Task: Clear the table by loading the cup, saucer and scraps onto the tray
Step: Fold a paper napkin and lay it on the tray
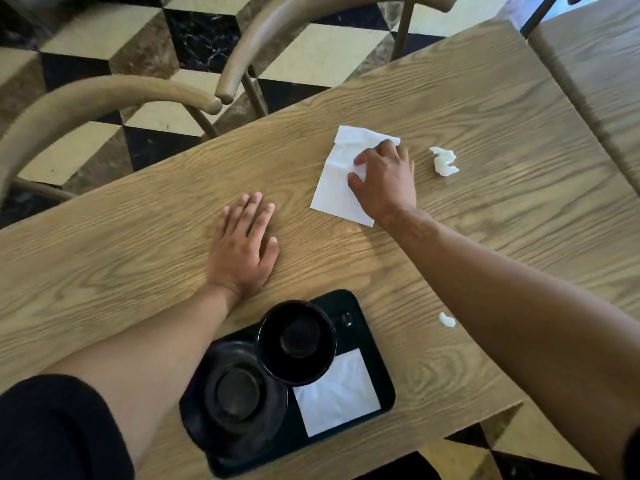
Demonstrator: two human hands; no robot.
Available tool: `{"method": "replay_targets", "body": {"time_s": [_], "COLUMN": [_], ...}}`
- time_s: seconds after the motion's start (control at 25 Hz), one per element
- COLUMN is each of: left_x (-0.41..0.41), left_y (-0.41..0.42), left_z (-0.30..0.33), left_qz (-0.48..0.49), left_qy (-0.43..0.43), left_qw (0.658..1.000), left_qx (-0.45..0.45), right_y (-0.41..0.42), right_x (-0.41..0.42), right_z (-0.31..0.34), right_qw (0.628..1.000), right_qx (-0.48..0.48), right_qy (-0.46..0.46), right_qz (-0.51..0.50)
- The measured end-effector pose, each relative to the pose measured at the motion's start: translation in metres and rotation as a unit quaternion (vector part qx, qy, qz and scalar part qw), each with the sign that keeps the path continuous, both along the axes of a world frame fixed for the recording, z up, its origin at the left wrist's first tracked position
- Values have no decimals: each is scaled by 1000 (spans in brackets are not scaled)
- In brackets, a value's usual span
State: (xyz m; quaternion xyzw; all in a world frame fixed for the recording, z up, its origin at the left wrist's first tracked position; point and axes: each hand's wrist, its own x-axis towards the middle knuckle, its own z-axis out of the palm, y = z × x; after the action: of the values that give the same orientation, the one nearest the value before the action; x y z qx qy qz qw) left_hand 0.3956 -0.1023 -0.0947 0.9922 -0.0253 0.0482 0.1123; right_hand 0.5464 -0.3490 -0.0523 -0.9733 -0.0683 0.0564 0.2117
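"What are you doing now?"

"My right hand (384, 180) is on the flat white napkin (341, 174) out on the table (138, 244). My fingers are bent down onto the paper, a little apart. They press on it — they have not closed on it yet, I think."

"And the other hand?"

"My left hand (244, 247) lies flat on the wood, fingers open, holding nothing. It just keeps me steady."

"How do you pick up paper that flat?"

"I think I should pinch it, not scoop it. I pull my fingers toward my thumb so the paper bunches up, then I lift. If I only push, it will slide away."

"Where does it go?"

"On the black tray (388, 393) near me. The cup (296, 341) and the saucer (235, 396) are on it already, side by side and touching, with another napkin (337, 393) beside them. I should drop mine on that one, so I don't bump the cup."

"Is that all?"

"No. A crumpled scrap (444, 161) sits just past my right hand, and a tiny scrap (446, 319) lies near the tray, by my right arm. I could grab the crumpled one with the same hand — it is close."
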Motion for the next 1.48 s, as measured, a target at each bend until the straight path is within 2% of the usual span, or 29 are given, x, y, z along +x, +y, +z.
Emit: {"method": "replay_targets", "body": {"time_s": [0.24, 0.44, 0.56, 0.72, 0.92, 1.0, 1.12, 1.32, 1.48], "left_x": [1, -1, -1, -2, -1, -2, -3, -2, -3], "left_y": [0, 1, 0, -1, -3, -3, -2, -3, -5], "left_z": [1, 4, 5, 8, 10, 11, 13, 14, 16], "left_qz": [3, 1, 6, 6, 10, 10, 9, 12, 14], "left_qy": [15, 15, 14, 20, 44, 55, 69, 74, 77], "left_qw": [1000, 1000, 1000, 1000, 999, 998, 997, 997, 997], "left_qx": [-3, -9, -14, -20, -16, -13, -15, -10, -9], "right_y": [-6, -16, -36, -66, -67, -60, -55, -50, -44], "right_x": [1, -36, -77, -142, -210, -232, -255, -270, -272], "right_z": [-2, 45, 92, 141, 154, 141, 112, 82, 78], "right_qw": [998, 980, 970, 961, 918, 897, 896, 904, 893], "right_qx": [-11, 183, 238, 260, 203, 166, 125, 122, 226], "right_qy": [-50, -39, 10, 86, 279, 349, 395, 402, 388], "right_qz": [46, 65, 50, 27, 197, 212, 163, 79, -40]}}
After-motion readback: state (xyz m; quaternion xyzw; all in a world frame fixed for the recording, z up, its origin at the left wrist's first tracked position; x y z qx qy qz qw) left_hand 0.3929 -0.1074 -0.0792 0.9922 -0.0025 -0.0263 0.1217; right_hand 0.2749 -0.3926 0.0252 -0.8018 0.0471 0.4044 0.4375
